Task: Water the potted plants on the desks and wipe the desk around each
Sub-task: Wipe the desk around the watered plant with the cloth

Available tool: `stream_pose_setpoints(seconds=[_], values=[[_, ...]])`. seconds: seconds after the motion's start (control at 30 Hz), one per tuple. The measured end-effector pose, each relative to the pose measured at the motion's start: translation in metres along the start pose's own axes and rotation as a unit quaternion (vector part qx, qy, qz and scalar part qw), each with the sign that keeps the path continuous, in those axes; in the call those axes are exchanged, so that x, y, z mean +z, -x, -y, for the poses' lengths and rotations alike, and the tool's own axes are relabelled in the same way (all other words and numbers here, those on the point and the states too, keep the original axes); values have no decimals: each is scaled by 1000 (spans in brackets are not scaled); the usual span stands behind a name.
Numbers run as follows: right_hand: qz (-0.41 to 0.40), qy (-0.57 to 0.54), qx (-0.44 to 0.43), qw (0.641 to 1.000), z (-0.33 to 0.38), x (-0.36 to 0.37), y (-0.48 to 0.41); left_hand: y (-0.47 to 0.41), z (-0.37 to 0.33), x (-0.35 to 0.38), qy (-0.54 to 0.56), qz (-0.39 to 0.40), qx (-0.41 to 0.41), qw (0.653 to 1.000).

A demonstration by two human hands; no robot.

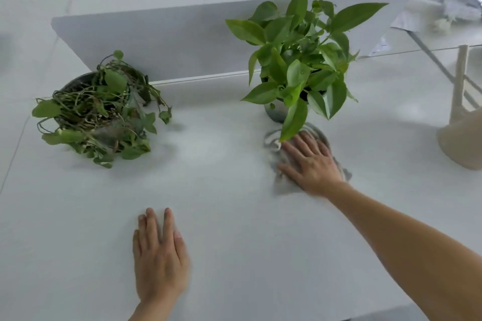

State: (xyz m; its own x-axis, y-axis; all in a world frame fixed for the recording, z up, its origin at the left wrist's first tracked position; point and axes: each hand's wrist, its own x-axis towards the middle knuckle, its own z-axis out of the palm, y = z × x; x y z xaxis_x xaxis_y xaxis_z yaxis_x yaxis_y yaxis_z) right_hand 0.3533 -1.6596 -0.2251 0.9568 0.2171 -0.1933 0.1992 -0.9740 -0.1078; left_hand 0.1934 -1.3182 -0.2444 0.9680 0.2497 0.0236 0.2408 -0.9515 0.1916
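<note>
Under the right hand [311, 161], whose straight fingers are pressing flat, a grey cloth [272, 139] is lying bunched on the desk [234, 216]. Its far edge is reaching almost to the pot [275, 111] of the upright green plant [300, 60] just beyond the fingertips [303, 138], and one leaf is drooping over them. Well off to that hand's left, the wilted plant [96, 112] is sitting, with bare desk lying between. The left hand [159, 260] is resting open and empty, nearer the body, so the right hand is probably the one sweeping the cloth around the pot.
</note>
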Motion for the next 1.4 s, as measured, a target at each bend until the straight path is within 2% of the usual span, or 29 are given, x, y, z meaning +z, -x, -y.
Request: stream_pose_setpoints(seconds=[0.03,0.1,0.13,0.17,0.2,0.27,0.33,0.37,0.4,0.43,0.47,0.53,0.57,0.63,0.67,0.73,0.8,0.9,1.03,1.13,1.23,1.3,1.33,1.4], values=[[-18,-29,98,995,0,-2,-2,0,-2,-1,1,-2,4,1000],[-40,-90,253,962,43,2,-16,-1,0,-1,-2,-6,5,1000],[-35,-106,294,949,78,7,-19,0,-2,-1,-5,-3,8,1000],[-29,-104,289,951,117,11,-21,1,-1,-1,-6,-1,7,1000],[-26,-96,240,966,155,18,-21,0,0,-1,-8,-2,4,1000],[12,-67,53,996,211,22,-21,1,0,1,-17,-13,7,1000],[53,-16,-145,988,221,13,-50,-1,0,1,-17,-23,10,1000],[63,16,-215,975,213,6,-73,-1,1,1,-17,-25,11,999],[60,41,-248,966,198,-1,-98,0,1,2,-14,-25,11,1000],[55,50,-243,967,179,-7,-124,1,1,2,-11,-24,12,1000],[45,47,-202,977,161,-13,-151,1,3,2,-11,-24,12,1000],[-17,7,-63,998,131,-20,-193,2,4,5,-10,-22,21,999],[-57,-29,19,998,122,-21,-210,2,4,6,-10,-22,23,999],[-96,-94,174,975,125,-18,-237,0,7,6,-9,-11,19,1000],[-102,-109,224,963,128,-20,-244,-1,6,4,-5,-7,19,1000],[-96,-117,253,956,146,-19,-246,-2,9,3,2,9,18,1000],[-81,-85,204,972,161,-16,-229,-4,10,0,5,30,21,999],[-18,-23,75,997,188,-7,-173,-6,10,-2,4,56,7,998],[40,-27,-62,997,212,10,-60,-9,4,-7,-8,72,4,997],[41,-10,-162,986,186,29,25,-10,4,-8,-13,72,-3,997],[38,29,-205,978,96,30,70,-9,5,-8,-22,82,-8,996],[27,43,-107,993,23,22,89,-7,4,-9,-20,85,-7,996],[13,29,-20,999,-8,18,95,-7,3,-10,-20,88,-5,996],[20,-20,176,984,-28,13,102,-11,5,-10,-15,96,-24,995]])
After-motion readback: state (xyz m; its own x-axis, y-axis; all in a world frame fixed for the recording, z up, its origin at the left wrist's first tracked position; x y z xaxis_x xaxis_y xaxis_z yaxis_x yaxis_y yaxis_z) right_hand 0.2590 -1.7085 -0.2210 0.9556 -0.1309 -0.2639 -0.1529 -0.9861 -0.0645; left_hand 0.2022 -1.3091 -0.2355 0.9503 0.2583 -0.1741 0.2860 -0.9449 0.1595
